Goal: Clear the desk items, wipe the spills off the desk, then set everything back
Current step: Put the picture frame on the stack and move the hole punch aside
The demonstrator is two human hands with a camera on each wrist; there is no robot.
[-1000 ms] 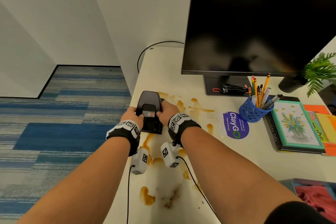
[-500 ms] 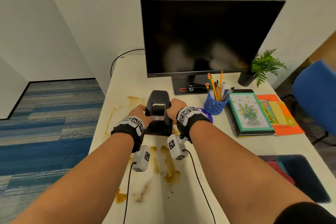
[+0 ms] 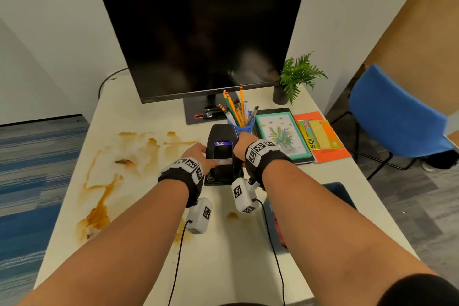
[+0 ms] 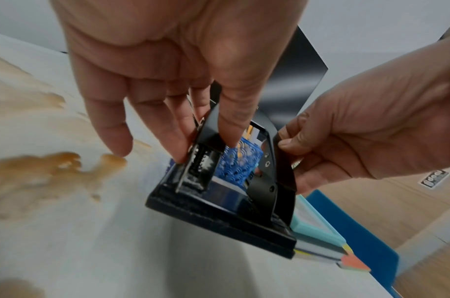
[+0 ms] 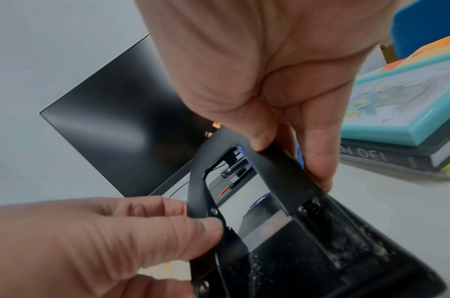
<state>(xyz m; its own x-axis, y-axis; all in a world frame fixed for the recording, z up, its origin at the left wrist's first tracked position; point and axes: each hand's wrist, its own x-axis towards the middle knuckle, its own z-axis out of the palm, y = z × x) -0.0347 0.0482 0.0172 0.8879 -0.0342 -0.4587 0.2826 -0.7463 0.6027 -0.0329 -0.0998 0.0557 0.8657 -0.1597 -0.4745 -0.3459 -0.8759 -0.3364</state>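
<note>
Hole punch (image 3: 221,154) between both hands' fingers (image 4: 183,141), seemingly airborne.

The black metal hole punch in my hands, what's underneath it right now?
Under the black metal hole punch, held clear of the cream desk by left hand and right hand, bare desktop and its shadow show. Its own underside is hidden.

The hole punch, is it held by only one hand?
No, the left hand and the right hand each grip one side of the black hole punch.
</note>
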